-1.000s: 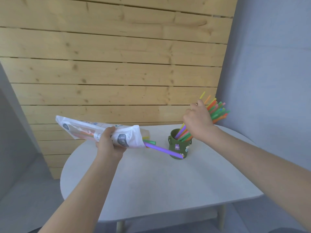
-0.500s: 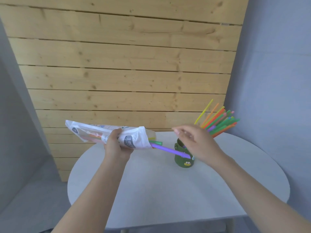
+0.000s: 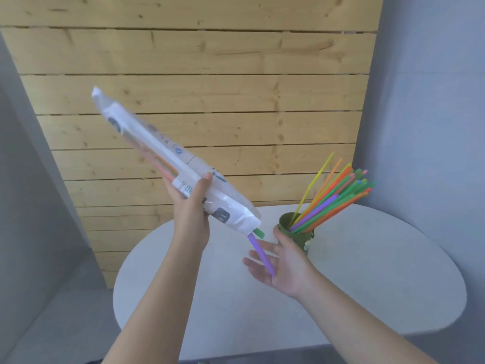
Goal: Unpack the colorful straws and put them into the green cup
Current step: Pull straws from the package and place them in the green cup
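Left hand (image 3: 190,206) wrapped around the middle of the crinkly white-and-clear plastic straw packet (image 3: 168,164), closed end tipped high, open mouth aimed down toward the right. Right hand (image 3: 282,264) released, palm up with fingers spread, cupped just below that mouth and clenching nothing. One thick purple plastic straw (image 3: 261,254) poking well out of the packet with its tip over the open palm, a short green straw end (image 3: 259,233) just showing beside it. More orange and pink straws visible inside through the clear film. Squat green cup (image 3: 286,222) on the round white table (image 3: 367,271) right behind the waiting hand, already bristling with a leaning fan of bright straws (image 3: 333,198).

Best kept steep and steady, with a light shake so the rest slide rather than jam. Palm close under the mouth, fingers ready to gather the bunch. Then ends first into the cup, gently, since the loaded cup looks likely to tip toward its lean.
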The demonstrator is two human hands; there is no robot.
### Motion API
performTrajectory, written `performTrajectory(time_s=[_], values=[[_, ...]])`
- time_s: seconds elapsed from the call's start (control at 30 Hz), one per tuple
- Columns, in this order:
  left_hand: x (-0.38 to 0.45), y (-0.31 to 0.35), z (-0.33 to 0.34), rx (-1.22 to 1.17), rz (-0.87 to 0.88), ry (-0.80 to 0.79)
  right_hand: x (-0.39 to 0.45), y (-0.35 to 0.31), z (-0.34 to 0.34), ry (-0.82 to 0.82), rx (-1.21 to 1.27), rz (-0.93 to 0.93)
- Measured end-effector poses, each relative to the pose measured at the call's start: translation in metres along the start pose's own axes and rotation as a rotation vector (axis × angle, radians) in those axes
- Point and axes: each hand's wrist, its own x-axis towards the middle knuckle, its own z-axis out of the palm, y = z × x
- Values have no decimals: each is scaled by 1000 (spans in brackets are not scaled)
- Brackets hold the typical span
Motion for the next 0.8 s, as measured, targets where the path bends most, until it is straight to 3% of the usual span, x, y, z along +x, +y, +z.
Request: performTrajectory(time_s=[0.1,0.27,0.47,0.63,0.8], values=[[-5,3,8,101,59,-94,6,3,-5,-3,-94,85],[-6,-4,12,60,3,-81,13,-1,-6,27,-88,57],[1,-17,10,-129,-54,108,17,-12,0,141,-142,-195],[4,-30,3,-198,-158,369,15,-19,4,170,-226,-290],[9,-36,-6,-160,-197,473,10,-24,8,160,-249,-319]])
